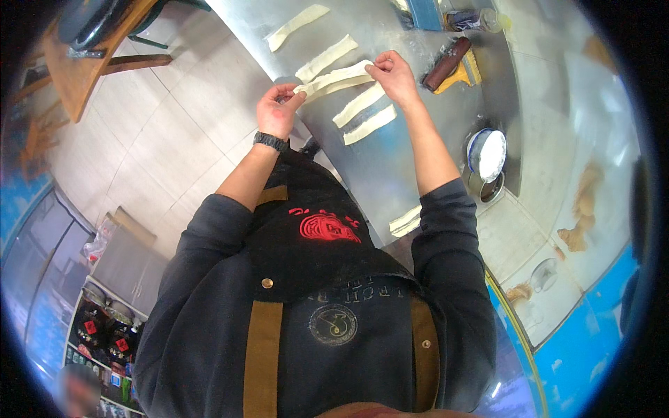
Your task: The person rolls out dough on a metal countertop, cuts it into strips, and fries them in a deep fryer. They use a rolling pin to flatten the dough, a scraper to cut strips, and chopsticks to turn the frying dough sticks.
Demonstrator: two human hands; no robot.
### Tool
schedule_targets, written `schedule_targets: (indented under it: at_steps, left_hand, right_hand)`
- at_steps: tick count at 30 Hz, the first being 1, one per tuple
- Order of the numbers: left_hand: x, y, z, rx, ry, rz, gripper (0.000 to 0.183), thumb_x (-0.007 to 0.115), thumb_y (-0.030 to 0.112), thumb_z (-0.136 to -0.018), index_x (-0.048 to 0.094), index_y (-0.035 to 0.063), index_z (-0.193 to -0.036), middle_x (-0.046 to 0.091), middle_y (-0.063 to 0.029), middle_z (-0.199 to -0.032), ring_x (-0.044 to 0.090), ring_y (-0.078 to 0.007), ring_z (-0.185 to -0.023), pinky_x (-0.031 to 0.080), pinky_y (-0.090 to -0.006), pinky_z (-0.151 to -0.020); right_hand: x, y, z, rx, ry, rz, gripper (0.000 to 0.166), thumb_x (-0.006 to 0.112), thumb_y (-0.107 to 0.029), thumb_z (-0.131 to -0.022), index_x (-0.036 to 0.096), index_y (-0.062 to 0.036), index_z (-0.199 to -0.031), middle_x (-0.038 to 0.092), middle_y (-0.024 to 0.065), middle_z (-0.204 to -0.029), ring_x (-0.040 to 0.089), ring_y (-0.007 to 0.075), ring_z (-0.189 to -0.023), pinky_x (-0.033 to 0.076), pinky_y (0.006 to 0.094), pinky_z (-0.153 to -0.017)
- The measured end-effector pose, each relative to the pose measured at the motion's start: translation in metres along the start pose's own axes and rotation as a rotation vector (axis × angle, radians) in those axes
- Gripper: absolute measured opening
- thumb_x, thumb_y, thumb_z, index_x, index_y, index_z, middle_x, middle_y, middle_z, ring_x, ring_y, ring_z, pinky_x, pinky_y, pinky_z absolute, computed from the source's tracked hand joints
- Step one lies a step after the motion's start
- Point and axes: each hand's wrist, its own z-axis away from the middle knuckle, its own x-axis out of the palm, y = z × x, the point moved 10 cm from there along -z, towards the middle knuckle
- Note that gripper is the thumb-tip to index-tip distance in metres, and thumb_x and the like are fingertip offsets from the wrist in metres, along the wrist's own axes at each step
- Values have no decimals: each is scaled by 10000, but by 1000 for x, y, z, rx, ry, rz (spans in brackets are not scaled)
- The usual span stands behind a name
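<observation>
Both hands hold one long strip of dough [337, 81] stretched between them above a metal worktop [389, 172]. My left hand [279, 111] pinches its left end between thumb and fingers. The right end is pinched by my right hand [393, 78]. Beyond the held strip lie a dough strip [327, 56] and, farther off, another dough strip [298, 26]. Nearer to me are a dough strip [359, 105] and a shorter dough strip [371, 124]. By my right sleeve, more dough strips [405, 222] lie close together, partly hidden by the sleeve.
At the worktop's right side are a dark rolling pin [447, 64], a yellow-handled brush [462, 73], a plastic bottle [473, 21], a bowl of white powder [491, 155] and a metal container [488, 188]. A wooden table [86, 68] stands at upper left, a shelf unit [104, 339] at lower left.
</observation>
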Motion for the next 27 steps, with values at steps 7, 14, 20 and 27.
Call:
schedule_targets:
  at_steps: [7,14,20,27]
  left_hand:
    - [3,-7,3,37,97,-170,190,743,100,-779,690,32,-949,641,-29,-775,586,-122,-724,480,-268,-711]
    - [1,12,-3,314,189,-703,230,690,57,-755,669,28,-982,630,-175,-1004,564,-338,-906,434,-441,-874]
    - [104,52,45,882,-164,-857,498,496,-25,-770,495,-20,-1268,490,-211,-1311,457,-380,-1223,386,-460,-1034]
    - [120,25,47,814,-346,-976,481,491,-6,-798,482,-56,-1276,451,-182,-1381,405,-349,-1294,384,-424,-1058]
  right_hand:
    - [5,13,-4,-61,46,88,255,740,-213,-782,604,-40,-911,675,79,-837,625,175,-765,503,308,-706]
    - [5,6,3,-177,130,319,142,723,-186,-781,654,-67,-814,636,107,-897,624,267,-838,502,353,-737]
    - [4,-55,37,-463,313,341,109,628,-139,-868,671,-68,-940,612,103,-961,611,297,-879,502,362,-760]
    - [30,-47,46,-387,156,366,168,560,-179,-902,650,-48,-956,613,114,-1062,588,336,-961,489,403,-829]
